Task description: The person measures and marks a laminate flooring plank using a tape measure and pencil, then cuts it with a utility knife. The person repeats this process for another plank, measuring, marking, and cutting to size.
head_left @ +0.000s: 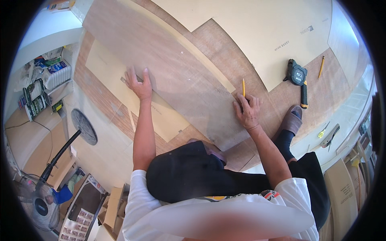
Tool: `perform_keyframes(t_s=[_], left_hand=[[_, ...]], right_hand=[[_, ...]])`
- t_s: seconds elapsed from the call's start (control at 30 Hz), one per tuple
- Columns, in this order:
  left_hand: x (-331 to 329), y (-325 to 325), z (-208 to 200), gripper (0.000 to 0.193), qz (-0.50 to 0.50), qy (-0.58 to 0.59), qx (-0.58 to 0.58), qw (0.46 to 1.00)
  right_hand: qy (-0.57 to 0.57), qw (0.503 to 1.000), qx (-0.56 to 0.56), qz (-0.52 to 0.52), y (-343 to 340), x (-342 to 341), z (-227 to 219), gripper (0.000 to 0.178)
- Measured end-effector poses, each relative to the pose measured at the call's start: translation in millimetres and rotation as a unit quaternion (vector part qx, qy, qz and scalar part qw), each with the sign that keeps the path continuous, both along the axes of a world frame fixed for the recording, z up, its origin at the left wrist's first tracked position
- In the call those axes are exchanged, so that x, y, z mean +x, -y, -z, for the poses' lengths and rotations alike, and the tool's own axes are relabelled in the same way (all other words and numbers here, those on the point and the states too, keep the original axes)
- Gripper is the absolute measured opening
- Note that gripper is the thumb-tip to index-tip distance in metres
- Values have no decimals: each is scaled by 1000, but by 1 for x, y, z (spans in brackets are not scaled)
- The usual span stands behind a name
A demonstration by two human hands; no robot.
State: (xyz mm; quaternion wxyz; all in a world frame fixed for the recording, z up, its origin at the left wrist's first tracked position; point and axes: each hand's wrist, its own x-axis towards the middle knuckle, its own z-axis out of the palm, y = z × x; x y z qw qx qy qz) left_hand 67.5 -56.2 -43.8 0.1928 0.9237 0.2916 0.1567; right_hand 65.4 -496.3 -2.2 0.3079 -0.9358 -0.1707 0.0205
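A large greyish-brown sheet point(173, 76) lies slanting across the work surface, on top of a beige sheet point(165, 124). My left hand point(139, 84) rests at its left edge, fingers spread and thumb apart. A small marked strip point(123, 79) shows by those fingertips; its kind is unclear. Near the sheet's right edge, my right hand point(248, 111) is closed round a yellow pencil point(243, 86), tip pointing away from me. Further right lie a dark tape measure point(296, 73), a black-handled tool with orange ends point(304, 94) beside it, and a second yellow pencil point(321, 67).
More beige sheeting point(257, 36) with a stepped edge covers the far right. My slippered foot point(290, 119) stands near my right forearm. Yellow scissors point(323, 130) and a curved tool point(332, 135) lie beyond it. At left stand a fan point(40, 207) and a shelf unit point(60, 84).
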Motion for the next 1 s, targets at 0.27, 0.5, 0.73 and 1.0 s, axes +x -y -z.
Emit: perform_keyframes(t_s=[0.27, 0.5, 0.73, 1.0], left_hand=[[-2, 0, -1, 71, -5, -14, 11, 1000], [10, -25, -7, 82, -7, -3, -31, 999], [96, -135, 7, 83, -72, -54, 61, 994], [101, -135, 7, 76, -73, 47, 16, 996]], right_hand=[[4, 997, -17, -71, 3, -1, 0, 42], [4, 998, -23, -58, 1, 0, 1, 43], [-38, 996, -52, -63, -1, -1, -5, 46], [-40, 994, -84, -63, -6, 1, -7, 54]])
